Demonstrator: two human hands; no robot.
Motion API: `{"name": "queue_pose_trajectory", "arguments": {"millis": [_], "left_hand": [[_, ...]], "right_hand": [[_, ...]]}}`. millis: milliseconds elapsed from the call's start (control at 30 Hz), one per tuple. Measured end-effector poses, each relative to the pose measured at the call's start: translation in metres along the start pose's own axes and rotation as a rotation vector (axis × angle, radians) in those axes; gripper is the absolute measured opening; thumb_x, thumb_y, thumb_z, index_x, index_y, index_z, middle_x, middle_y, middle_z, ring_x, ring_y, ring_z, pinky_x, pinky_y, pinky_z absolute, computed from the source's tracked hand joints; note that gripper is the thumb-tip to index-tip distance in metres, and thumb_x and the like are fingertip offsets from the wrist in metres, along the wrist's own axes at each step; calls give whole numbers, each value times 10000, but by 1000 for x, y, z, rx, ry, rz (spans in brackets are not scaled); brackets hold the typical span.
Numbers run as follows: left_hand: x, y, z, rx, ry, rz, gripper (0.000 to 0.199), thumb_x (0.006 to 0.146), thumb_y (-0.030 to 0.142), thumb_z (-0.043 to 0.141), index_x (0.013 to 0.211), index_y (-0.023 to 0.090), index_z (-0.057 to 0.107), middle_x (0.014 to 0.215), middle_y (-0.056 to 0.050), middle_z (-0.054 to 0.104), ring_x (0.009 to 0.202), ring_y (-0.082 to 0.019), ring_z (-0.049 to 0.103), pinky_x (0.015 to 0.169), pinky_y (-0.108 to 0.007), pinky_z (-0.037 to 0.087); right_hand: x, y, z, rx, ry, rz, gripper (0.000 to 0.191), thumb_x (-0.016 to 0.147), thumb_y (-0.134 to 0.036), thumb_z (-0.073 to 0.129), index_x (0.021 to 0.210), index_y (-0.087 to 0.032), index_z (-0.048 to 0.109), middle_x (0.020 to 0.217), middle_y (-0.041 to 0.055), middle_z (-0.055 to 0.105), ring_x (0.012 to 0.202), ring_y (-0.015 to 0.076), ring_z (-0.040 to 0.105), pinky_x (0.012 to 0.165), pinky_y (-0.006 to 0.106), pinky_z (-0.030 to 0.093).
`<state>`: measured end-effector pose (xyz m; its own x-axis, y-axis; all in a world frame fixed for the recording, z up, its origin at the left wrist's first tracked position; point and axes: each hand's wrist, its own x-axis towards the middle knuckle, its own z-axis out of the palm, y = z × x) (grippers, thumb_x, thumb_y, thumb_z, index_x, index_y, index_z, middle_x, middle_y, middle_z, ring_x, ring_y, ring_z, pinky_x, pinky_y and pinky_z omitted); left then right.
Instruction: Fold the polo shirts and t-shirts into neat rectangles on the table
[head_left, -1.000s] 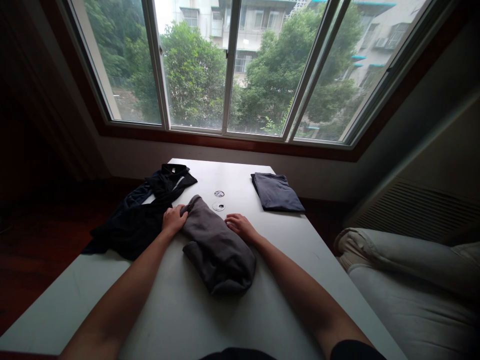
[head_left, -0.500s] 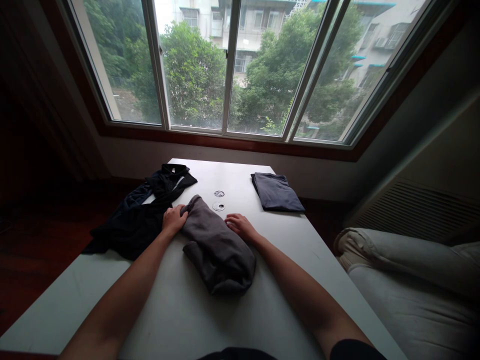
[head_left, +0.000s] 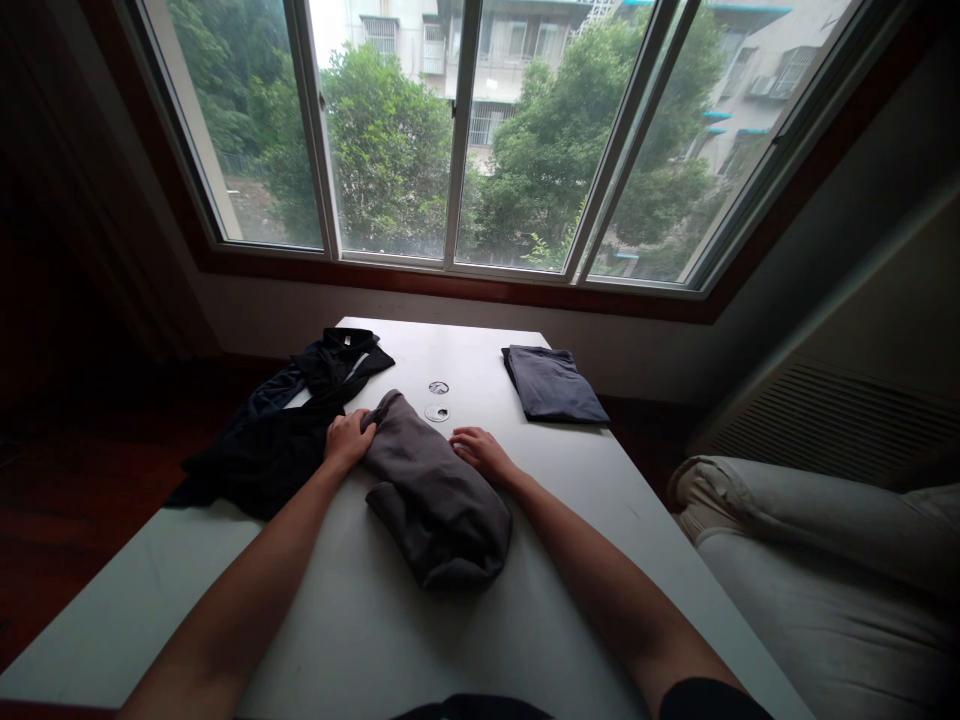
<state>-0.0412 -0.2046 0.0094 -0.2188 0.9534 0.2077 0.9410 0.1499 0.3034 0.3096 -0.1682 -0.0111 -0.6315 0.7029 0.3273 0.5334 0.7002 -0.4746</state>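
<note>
Nothing's moved: dark clothes point(head_left: 262, 460) lie near the grey garment point(head_left: 442, 500).

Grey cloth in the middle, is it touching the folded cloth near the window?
Apart: the head view shows white table between the grey cloth and folded cloth.

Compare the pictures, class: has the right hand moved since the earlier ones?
No. The right hand shows no visible shift; it lies in the same place, to the right of the nearer round fitting on the white table.
</note>
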Motion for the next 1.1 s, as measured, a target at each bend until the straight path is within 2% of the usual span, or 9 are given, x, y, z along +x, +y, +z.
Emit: {"name": "queue_pose_trajectory", "arguments": {"millis": [1100], "left_hand": [[1,-4,4,-24,32,26,404,951,433,546,1295,255,660,1186,-94,723,1108,-312,612,975,-395,434]], "right_hand": [[0,0,2,2,14,-6,226,997,-345,607,1165,-308,755,1317,61,676,1226,255,610,1052,421,457]]}}
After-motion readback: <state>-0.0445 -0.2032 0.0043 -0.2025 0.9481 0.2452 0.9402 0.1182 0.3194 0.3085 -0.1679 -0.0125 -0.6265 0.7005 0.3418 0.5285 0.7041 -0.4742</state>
